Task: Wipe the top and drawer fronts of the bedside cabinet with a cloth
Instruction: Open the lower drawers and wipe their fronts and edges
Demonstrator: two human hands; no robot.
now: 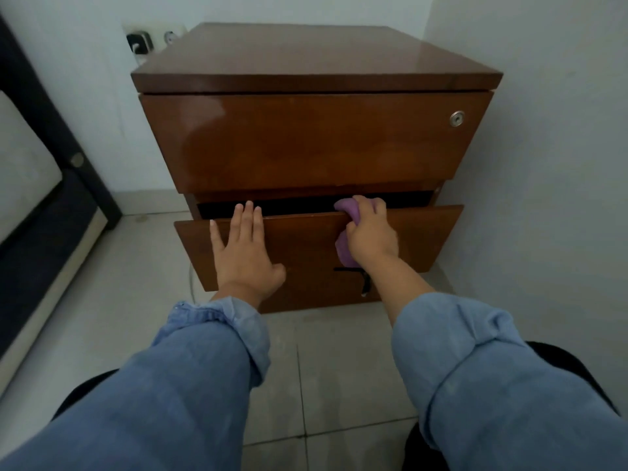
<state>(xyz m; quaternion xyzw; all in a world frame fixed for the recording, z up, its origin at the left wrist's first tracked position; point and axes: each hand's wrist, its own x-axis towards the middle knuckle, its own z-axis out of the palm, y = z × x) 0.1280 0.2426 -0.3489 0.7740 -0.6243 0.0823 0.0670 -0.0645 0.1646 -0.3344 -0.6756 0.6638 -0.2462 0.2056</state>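
Note:
A glossy brown wooden bedside cabinet stands in a corner against white walls. Its upper drawer front is closed and has a round metal lock at the right. The lower drawer front is pulled out, leaving a dark gap above it. My left hand lies flat on the lower drawer front, fingers straight and reaching its top edge. My right hand grips a purple cloth at the top edge of that drawer, right of centre; part of the cloth hangs below the hand.
A dark bed frame with a pale mattress runs along the left. A wall socket with a plug sits behind the cabinet's left corner. A black cord hangs at the lower drawer front. Pale floor tiles lie between my knees.

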